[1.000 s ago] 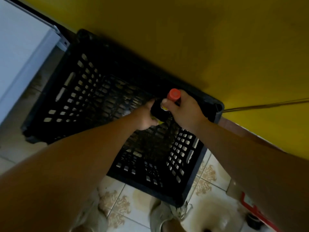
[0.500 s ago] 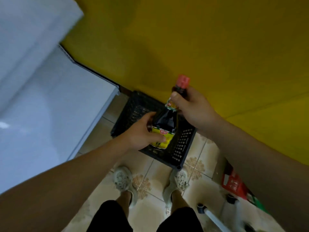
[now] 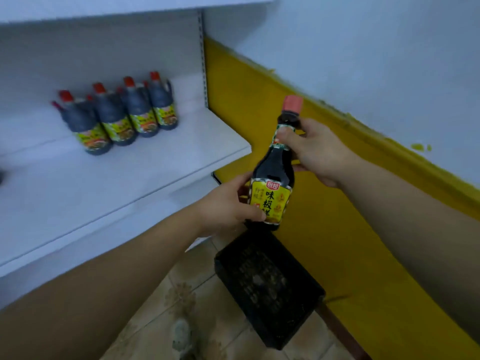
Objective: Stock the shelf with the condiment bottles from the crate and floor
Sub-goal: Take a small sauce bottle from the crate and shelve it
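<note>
A dark sauce bottle (image 3: 276,175) with a red cap and yellow label is held upright in the air, to the right of the white shelf (image 3: 109,183). My left hand (image 3: 228,206) grips its lower body at the label. My right hand (image 3: 315,152) pinches its neck just under the cap. Several similar dark bottles (image 3: 122,113) with red caps stand in a row at the back of the shelf. The black plastic crate (image 3: 267,287) sits on the floor below the bottle, and its inside looks empty.
A yellow lower wall (image 3: 337,229) with a white wall above runs along the right. A shelf board (image 3: 104,6) hangs above the stocked level. Patterned floor tiles (image 3: 197,320) show beside the crate.
Both hands lifted the bottle out of the crate and up to shelf height. The view swung up from the floor, bringing the shelf and its bottles into sight.
</note>
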